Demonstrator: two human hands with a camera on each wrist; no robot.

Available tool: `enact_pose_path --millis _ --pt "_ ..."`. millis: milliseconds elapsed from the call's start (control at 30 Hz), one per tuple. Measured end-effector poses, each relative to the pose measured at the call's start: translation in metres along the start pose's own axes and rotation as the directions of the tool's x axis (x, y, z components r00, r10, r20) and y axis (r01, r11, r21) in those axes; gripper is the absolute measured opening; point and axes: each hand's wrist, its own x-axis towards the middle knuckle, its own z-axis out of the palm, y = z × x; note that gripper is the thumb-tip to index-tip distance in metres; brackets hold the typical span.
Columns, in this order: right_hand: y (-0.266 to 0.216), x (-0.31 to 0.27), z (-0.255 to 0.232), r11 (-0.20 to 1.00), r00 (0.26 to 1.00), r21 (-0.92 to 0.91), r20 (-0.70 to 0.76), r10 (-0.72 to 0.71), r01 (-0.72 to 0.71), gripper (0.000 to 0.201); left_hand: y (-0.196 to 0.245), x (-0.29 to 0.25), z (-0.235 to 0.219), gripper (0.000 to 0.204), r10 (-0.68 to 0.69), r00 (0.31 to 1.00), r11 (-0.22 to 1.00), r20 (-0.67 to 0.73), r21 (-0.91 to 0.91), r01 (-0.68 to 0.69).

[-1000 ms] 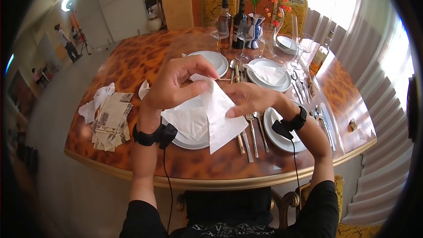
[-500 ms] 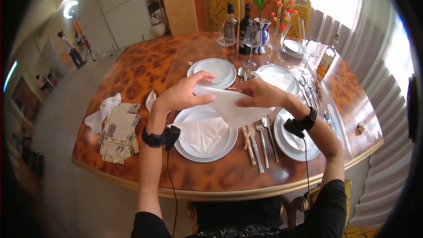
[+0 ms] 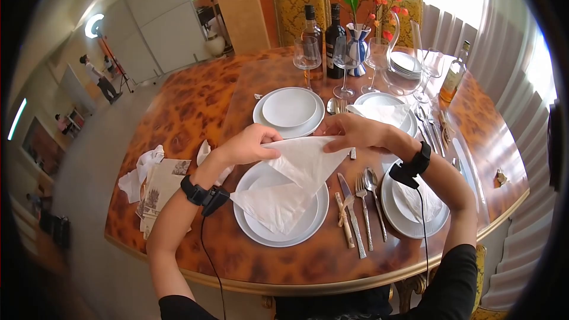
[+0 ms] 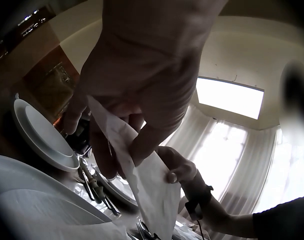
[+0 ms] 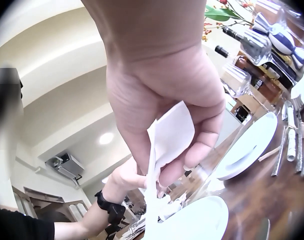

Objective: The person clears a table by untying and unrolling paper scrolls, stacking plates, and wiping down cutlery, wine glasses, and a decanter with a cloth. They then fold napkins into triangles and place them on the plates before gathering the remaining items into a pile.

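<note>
The left hand [image 3: 246, 144] and right hand [image 3: 358, 133] pinch the white napkin [image 3: 309, 163] by its top edge, now turned point-down above the plate [image 3: 323, 208] near the worktop's [image 3: 189, 106] front edge, its folding seemingly well along.

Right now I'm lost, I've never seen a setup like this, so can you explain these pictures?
No robot here: a person works barehanded. The wide picture comes from a camera on their head, looking down. The darker picture comes from the left wrist's camera, the brighter one from the right wrist's camera. The left hand and right hand share a grip on a white napkin above the table. Another napkin lies on stacked plates, with cutlery beside them. Farther back stand glasses, bottles and a striped vase; printed papers lie on the person's left.
</note>
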Motion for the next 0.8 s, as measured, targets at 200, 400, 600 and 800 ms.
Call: enact_pose_path --millis 200,400,600,800 --pt "0.039 0.062 -0.041 0.973 0.981 0.215 -0.153 0.118 -0.084 0.032 -0.040 0.052 -0.067 0.034 -0.016 0.988 0.988 -0.153 -0.156 -0.008" --pt "0.097 0.145 -0.077 0.941 0.934 0.277 -0.239 0.265 -0.196 0.038 -0.090 0.104 -0.110 0.032 -0.190 0.945 0.963 -0.268 -0.239 0.126" --pt "0.115 0.146 -0.074 0.769 0.895 -0.595 -0.442 -0.070 -0.234 0.050 -0.147 0.122 -0.110 0.048 0.031 0.799 0.845 -0.601 0.442 0.300" --pt "0.096 0.089 -0.065 0.697 0.878 -0.671 -0.462 -0.126 -0.253 0.035 -0.137 0.082 -0.091 0.042 0.156 0.842 0.811 -0.517 0.554 0.189"
